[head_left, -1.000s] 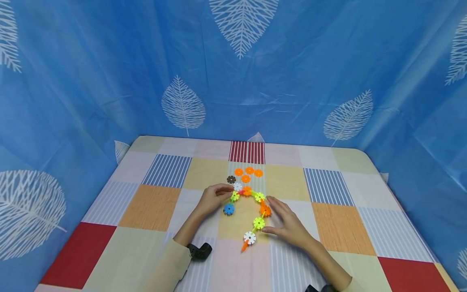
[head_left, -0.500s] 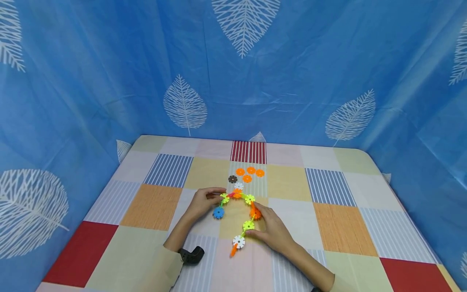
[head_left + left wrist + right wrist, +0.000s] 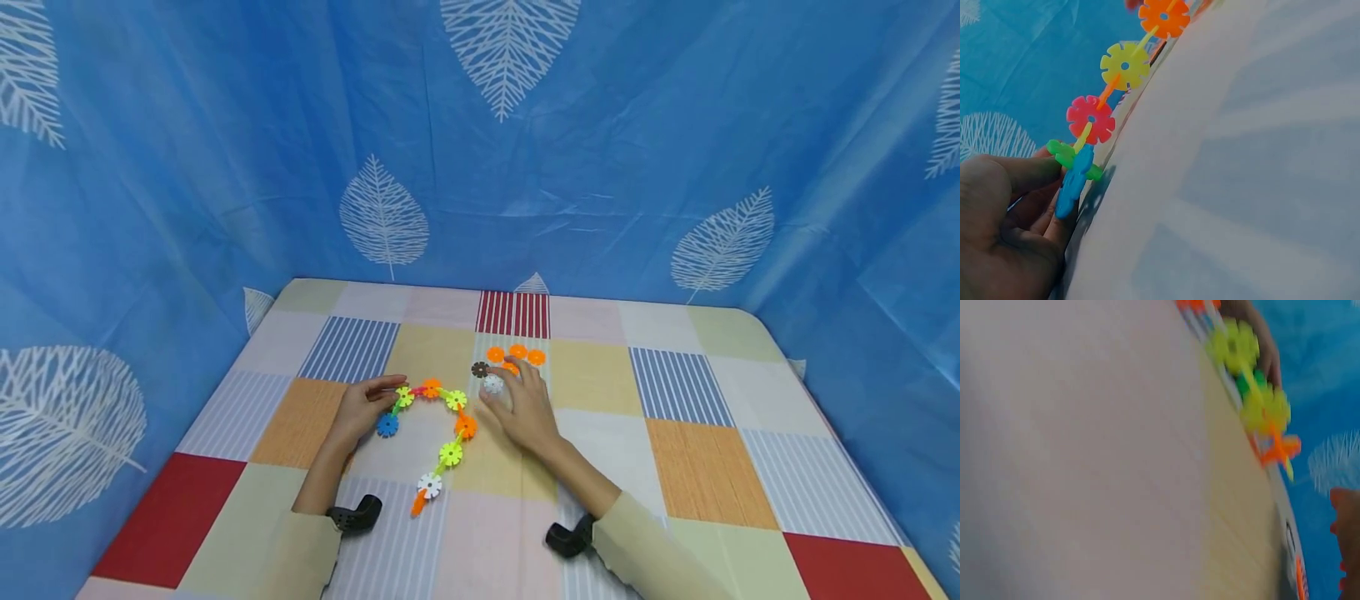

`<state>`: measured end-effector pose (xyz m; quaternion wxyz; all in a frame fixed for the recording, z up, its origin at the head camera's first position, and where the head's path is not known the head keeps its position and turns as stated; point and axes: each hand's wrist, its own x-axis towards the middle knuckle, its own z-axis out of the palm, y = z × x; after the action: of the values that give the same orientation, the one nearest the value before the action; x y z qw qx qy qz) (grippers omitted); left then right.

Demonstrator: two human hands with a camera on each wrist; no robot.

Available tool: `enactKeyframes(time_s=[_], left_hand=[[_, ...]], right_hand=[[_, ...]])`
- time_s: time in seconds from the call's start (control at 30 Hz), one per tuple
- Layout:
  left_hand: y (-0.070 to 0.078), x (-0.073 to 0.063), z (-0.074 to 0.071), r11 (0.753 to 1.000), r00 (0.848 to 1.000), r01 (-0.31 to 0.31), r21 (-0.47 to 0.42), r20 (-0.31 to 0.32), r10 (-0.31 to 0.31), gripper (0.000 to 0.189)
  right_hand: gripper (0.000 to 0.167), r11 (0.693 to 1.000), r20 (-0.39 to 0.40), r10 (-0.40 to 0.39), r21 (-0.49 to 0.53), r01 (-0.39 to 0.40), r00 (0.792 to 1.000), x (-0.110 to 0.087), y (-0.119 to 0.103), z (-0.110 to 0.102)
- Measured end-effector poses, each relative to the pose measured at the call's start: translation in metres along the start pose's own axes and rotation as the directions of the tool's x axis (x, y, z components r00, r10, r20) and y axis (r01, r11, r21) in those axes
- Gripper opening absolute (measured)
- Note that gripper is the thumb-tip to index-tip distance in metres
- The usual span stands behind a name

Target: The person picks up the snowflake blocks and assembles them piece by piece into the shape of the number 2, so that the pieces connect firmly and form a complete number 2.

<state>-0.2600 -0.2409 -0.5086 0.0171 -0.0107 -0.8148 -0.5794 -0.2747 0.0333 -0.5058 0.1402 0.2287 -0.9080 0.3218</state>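
Observation:
A curved chain of interlocking plastic discs point(image 3: 451, 453) lies on the cloth in the head view, in yellow, orange, white, green and blue. My left hand point(image 3: 367, 408) holds its left end, thumb and fingers pinching near the green disc point(image 3: 1063, 152) and the blue disc point(image 3: 1074, 182) in the left wrist view. Further right, my right hand point(image 3: 525, 408) hovers with spread, bent fingers over a loose white disc point(image 3: 492, 384) and a brown disc point(image 3: 480, 368). Contact there cannot be made out. The right wrist view is blurred, with part of the chain point(image 3: 1266, 412) in it.
Several loose orange discs point(image 3: 536, 357) lie just beyond the right hand, one partly covered by its fingers. A patchwork cloth point(image 3: 592, 375) covers the table. Blue leaf-patterned curtains point(image 3: 570, 167) enclose the back and sides.
The chain has slid left across the cloth, with the left hand moving along at its end. The right hand has left the chain's right side and moved up to the loose discs.

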Motion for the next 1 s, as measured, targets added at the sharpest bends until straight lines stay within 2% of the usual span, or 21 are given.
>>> enactKeyframes(time_s=[0.07,0.13,0.23,0.3,0.4,0.5,0.6,0.73,0.87,1.0], left_hand=[[-0.002,0.001,0.001,1.000,1.000,0.002,0.001,-0.015,-0.002,0.029],[-0.003,0.004,0.004,1.000,1.000,0.003,0.003,-0.030,-0.003,0.028],[-0.004,0.010,0.010,1.000,0.999,0.001,0.003,-0.052,-0.001,0.026],[-0.003,0.015,0.014,1.000,0.997,0.000,-0.009,-0.072,-0.001,0.025],[0.000,0.020,0.021,1.000,0.996,-0.018,-0.015,-0.089,0.017,0.024],[0.002,0.025,0.029,1.000,0.995,-0.020,-0.006,-0.093,0.019,0.025],[0.006,0.028,0.038,1.000,0.994,-0.019,-0.003,-0.108,0.019,0.025],[0.015,0.036,0.057,1.000,0.991,-0.031,-0.004,-0.129,0.030,0.025],[0.023,0.047,0.081,0.999,0.991,-0.035,0.024,-0.130,0.038,0.023],[0.028,0.061,0.103,0.998,0.990,-0.048,0.049,-0.131,0.055,0.022]], right_hand=[[0.043,0.998,0.009,-0.017,-0.066,0.017,1.000,0.016,0.013,0.002],[0.045,0.989,0.051,-0.027,-0.147,0.034,0.998,0.030,0.020,0.005],[0.049,0.966,0.140,-0.049,-0.245,0.082,0.989,0.044,0.024,0.010],[0.050,0.949,0.215,-0.046,-0.294,0.110,0.976,0.051,0.024,0.013],[0.048,0.929,0.302,-0.006,-0.350,0.116,0.953,0.056,0.029,0.016],[0.045,0.923,0.323,0.065,-0.380,0.066,0.944,0.055,0.041,0.012],[0.045,0.931,0.295,0.121,-0.365,-0.006,0.948,0.050,0.057,0.003],[0.045,0.944,0.242,0.146,-0.324,-0.062,0.959,0.034,0.076,-0.018],[0.045,0.949,0.194,0.153,-0.302,-0.090,0.969,0.006,0.087,-0.039],[0.044,0.954,0.158,0.162,-0.279,-0.113,0.974,-0.025,0.087,-0.053]])
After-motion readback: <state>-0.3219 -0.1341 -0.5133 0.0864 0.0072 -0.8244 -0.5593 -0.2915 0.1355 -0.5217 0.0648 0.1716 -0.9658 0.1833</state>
